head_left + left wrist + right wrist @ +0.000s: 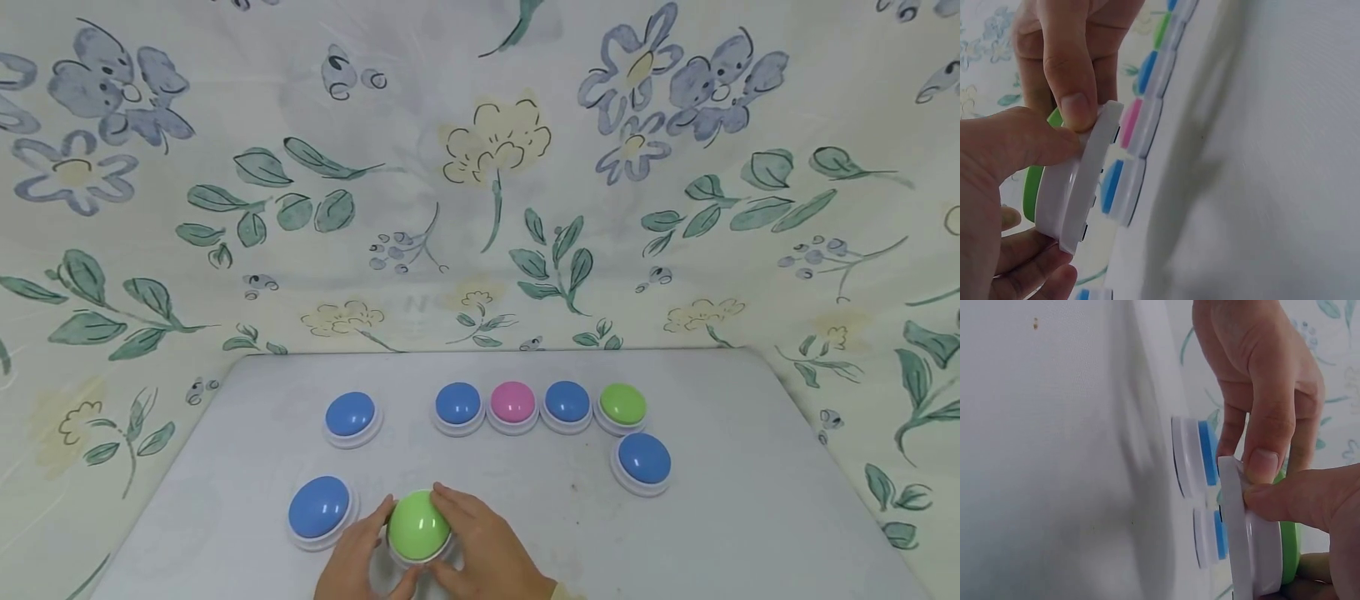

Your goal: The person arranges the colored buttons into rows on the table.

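Floral-patterned cloth (pixel 480 183) hung behind the white tabletop (pixel 750 517); left hand (pixel 356 554) and right hand (pixel 487 546) together gripped a green-domed push button (pixel 417 527) raised above it, near a blue-domed push button (pixel 318 507).

Grn button (pixel 1265 550) cut off at btm, R wrist view; blue button (pixel 1085 294) ditto, L wrist.
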{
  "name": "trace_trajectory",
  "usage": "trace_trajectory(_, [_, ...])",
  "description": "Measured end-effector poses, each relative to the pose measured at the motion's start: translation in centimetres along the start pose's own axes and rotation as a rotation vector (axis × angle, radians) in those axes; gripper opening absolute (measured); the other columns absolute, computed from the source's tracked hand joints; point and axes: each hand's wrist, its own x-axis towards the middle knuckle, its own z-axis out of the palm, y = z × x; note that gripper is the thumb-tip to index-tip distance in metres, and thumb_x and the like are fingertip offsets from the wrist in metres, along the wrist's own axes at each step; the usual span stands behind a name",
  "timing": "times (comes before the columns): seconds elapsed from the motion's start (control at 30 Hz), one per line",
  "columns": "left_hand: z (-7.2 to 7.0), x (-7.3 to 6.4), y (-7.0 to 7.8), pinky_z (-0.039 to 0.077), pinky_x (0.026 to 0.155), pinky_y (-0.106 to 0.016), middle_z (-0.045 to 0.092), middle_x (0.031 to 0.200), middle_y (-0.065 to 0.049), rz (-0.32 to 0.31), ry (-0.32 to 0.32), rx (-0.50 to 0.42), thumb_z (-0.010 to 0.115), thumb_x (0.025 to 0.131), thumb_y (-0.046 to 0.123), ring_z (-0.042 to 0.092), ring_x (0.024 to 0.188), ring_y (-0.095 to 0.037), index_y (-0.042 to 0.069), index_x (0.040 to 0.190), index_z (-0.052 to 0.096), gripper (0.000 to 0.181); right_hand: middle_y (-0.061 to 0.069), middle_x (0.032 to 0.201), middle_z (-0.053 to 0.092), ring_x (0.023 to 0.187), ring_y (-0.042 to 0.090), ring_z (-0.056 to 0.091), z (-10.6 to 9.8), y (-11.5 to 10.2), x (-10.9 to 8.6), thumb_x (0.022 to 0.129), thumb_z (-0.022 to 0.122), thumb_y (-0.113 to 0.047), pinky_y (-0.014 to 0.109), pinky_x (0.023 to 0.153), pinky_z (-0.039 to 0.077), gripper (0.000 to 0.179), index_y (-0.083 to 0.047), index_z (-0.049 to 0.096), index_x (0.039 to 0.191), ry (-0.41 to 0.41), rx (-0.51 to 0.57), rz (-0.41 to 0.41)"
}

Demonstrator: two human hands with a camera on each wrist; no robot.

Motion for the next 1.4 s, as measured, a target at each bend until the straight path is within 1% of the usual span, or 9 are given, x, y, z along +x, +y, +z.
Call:
trace_trajectory(0.13, [-0.1, 0.8, 0.7, 0.06, 0.083, -0.037, 0.067, 0.122, -0.007, -0.019, -0.054, 0.008, 0.092, 0.065, 0.033, 0.065, 0.104, -0.024, -0.002, 0.138, 0.054, 0.089, 0.003, 0.151, 0.05, 0.136, 0.017, 0.05, -0.5, 0.2, -0.2, 0.085, 0.081, -0.023, 0.03, 0.107, 0.047, 0.07, -0.006, 0.051, 0.146, -0.001, 0.015, 0.057])
trace_trajectory(0.3, [0.1, 1.6, 1.4, 0.058, 0.091, -0.044, 0.066, 0.125, -0.009, -0.04, -0.09, 0.001, 0.091, 0.067, 0.03, 0.064, 0.113, -0.028, -0.002, 0.138, 0.055, 0.086, 0.007, 0.148, 0.053, 0.134, 0.02, 0.053, -0.7, 0.7, -0.7, 0.083, 0.082, -0.021, 0.032, 0.107, 0.048, 0.07, -0.003, 0.053, 0.143, 0.079, -0.023, 0.028])
trace_trajectory(0.37, [0.3, 1.9, 1.6, 0.058, 0.092, -0.044, 0.066, 0.126, -0.009, -0.023, -0.076, -0.003, 0.092, 0.065, 0.028, 0.064, 0.113, -0.027, -0.002, 0.137, 0.056, 0.086, 0.008, 0.148, 0.053, 0.133, 0.021, 0.053, -0.7, 1.0, -0.9, 0.082, 0.083, -0.021, 0.033, 0.107, 0.048, 0.07, -0.002, 0.053, 0.143, 0.108, -0.037, 0.015])
trace_trajectory(0.57, [1.4, 2.2, 1.7, 0.06, 0.087, -0.042, 0.068, 0.123, -0.01, 0.1, 0.038, 0.012, 0.095, 0.058, 0.028, 0.065, 0.109, -0.025, -0.002, 0.134, 0.058, 0.09, 0.01, 0.146, 0.054, 0.132, 0.024, 0.054, -0.8, 2.0, -1.4, 0.079, 0.084, -0.019, 0.036, 0.107, 0.048, 0.072, 0.001, 0.054, 0.141, 0.178, -0.059, -0.015])
trace_trajectory(0.87, [2.8, 3.3, 2.2, 0.06, 0.086, -0.038, 0.069, 0.121, -0.009, 0.206, 0.101, -0.017, 0.094, 0.059, 0.028, 0.065, 0.105, -0.019, -0.001, 0.136, 0.056, 0.09, 0.01, 0.147, 0.054, 0.133, 0.024, 0.054, -1.9, 2.8, -1.9, 0.079, 0.083, -0.016, 0.038, 0.108, 0.047, 0.073, 0.002, 0.053, 0.142, 0.193, -0.018, 0.066])
trace_trajectory(1.07, [3.2, 4.0, 3.4, 0.059, 0.089, -0.037, 0.068, 0.121, -0.008, 0.204, 0.076, -0.06, 0.094, 0.061, 0.024, 0.065, 0.105, -0.018, -0.002, 0.135, 0.057, 0.087, 0.012, 0.144, 0.055, 0.13, 0.026, 0.056, -2.5, 3.7, -2.5, 0.077, 0.084, -0.013, 0.04, 0.106, 0.048, 0.072, 0.004, 0.054, 0.139, 0.243, -0.024, 0.052])
trace_trajectory(1.17, [3.4, 4.3, 3.9, 0.059, 0.09, -0.038, 0.068, 0.121, -0.008, 0.189, 0.061, -0.074, 0.093, 0.062, 0.024, 0.064, 0.105, -0.018, -0.001, 0.136, 0.057, 0.086, 0.011, 0.145, 0.056, 0.131, 0.025, 0.055, -2.8, 4.1, -2.7, 0.077, 0.084, -0.015, 0.04, 0.106, 0.049, 0.072, 0.003, 0.055, 0.14, 0.243, -0.032, 0.078])
trace_trajectory(1.27, [3.7, 4.6, 4.2, 0.058, 0.09, -0.037, 0.068, 0.12, -0.006, 0.189, 0.066, -0.09, 0.093, 0.063, 0.024, 0.064, 0.105, -0.016, 0.0, 0.137, 0.056, 0.087, 0.01, 0.145, 0.055, 0.132, 0.025, 0.055, -3.1, 4.4, -2.9, 0.078, 0.084, -0.017, 0.04, 0.106, 0.048, 0.072, 0.002, 0.055, 0.14, 0.24, -0.029, 0.109])
trace_trajectory(1.4, [4.2, 5.1, 4.4, 0.058, 0.09, -0.035, 0.068, 0.12, -0.004, 0.216, 0.082, -0.134, 0.094, 0.063, 0.024, 0.063, 0.106, -0.014, 0.001, 0.139, 0.055, 0.088, 0.011, 0.145, 0.055, 0.132, 0.027, 0.055, -3.5, 4.8, -3.1, 0.078, 0.083, -0.016, 0.042, 0.106, 0.049, 0.071, 0.002, 0.055, 0.14, 0.257, -0.024, 0.121])
